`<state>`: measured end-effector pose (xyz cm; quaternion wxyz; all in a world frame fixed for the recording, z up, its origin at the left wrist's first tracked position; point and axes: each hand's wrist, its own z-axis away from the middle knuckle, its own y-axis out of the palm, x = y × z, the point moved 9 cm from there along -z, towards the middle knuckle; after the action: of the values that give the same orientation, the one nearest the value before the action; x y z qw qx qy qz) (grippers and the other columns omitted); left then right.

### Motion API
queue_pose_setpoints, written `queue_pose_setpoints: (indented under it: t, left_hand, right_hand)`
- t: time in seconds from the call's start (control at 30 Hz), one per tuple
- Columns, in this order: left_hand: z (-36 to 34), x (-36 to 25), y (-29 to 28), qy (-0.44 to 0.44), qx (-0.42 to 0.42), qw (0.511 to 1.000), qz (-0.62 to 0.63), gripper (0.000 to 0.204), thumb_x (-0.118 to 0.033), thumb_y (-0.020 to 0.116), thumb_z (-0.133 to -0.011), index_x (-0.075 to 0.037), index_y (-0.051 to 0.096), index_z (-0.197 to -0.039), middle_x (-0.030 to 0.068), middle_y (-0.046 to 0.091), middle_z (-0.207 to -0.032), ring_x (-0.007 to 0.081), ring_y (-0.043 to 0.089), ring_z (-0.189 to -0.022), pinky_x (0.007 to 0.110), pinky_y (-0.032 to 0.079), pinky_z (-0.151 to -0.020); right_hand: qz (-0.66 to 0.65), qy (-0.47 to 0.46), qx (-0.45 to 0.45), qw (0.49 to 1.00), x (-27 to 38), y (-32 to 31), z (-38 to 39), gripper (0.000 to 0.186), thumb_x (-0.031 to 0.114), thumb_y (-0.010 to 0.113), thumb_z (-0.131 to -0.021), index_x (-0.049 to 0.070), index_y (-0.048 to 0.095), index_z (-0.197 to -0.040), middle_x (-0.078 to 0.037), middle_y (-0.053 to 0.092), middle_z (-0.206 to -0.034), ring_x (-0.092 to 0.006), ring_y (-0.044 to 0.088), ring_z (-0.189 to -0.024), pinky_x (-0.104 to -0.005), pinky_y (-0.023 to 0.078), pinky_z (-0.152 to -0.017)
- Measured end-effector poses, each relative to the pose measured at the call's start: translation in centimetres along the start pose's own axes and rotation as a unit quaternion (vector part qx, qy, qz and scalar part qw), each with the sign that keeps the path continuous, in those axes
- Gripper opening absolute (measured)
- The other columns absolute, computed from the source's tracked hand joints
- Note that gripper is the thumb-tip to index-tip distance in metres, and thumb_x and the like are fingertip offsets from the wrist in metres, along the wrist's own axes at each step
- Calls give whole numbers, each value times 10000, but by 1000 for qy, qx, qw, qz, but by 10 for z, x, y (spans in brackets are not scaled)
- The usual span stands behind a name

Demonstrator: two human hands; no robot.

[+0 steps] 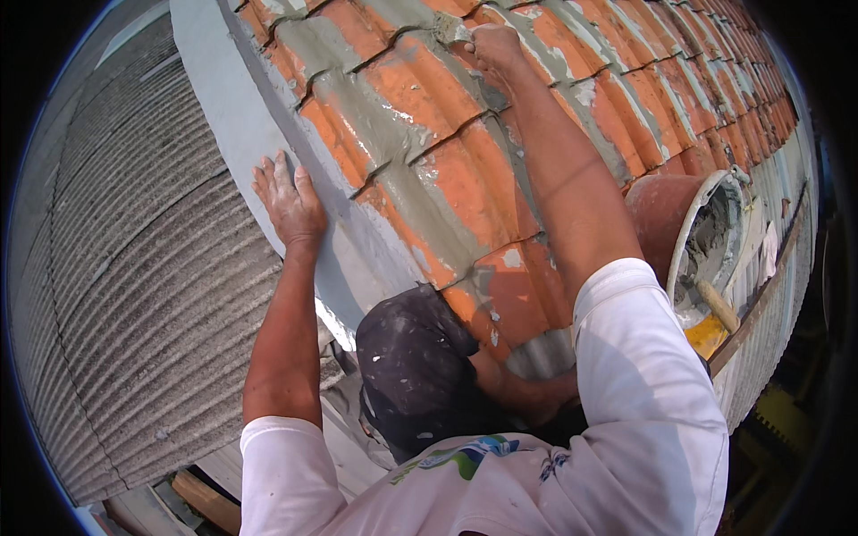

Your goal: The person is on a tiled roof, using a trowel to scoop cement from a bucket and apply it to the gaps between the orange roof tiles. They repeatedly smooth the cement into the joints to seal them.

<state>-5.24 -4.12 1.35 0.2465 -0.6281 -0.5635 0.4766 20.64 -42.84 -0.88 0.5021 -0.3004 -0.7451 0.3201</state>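
Observation:
My left hand lies flat, fingers spread, on a pale grey smooth strip along the left edge of the tiles. Up at the top, my right hand is closed round a small tool with a grey, mortar-smeared head; its exact kind is unclear. The tool's head is at the orange roof tiles. Wet grey mortar covers several of the tile joints in bands. My bent knee, in dark stained cloth, is against the lower tiles.
A reddish bucket with grey mortar inside stands at the right, a wooden handle sticking out by its rim. Something yellow sits below it. Grey corrugated sheets cover the left side. A long narrow bar runs along the right.

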Motion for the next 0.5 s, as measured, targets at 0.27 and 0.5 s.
queue_pose_setpoints:
  t: [0.27, 0.5]
  left_hand:
    - [1, -4, -2, 7, -6, 1000, 2, 590, -382, 402, -1132, -39, 480, -1606, 279, 373, -1694, 426, 196, -1639, 511, 73, -1354]
    - [3, -7, -4, 21, -6, 1000, 4, 592, -376, 396, -1131, -32, 478, -1606, 280, 371, -1695, 425, 204, -1637, 511, 67, -1353]
  right_hand:
    - [-98, 75, -36, 992, -49, 40, -14, 246, 254, 725, -979, 26, 751, -890, -96, 716, -804, -219, 697, -718, -399, 537, -618]
    - [-199, -84, -113, 970, -53, 55, -28, 117, 118, 671, -980, 85, 656, -868, -30, 652, -775, -145, 486, -493, -376, 410, -473]
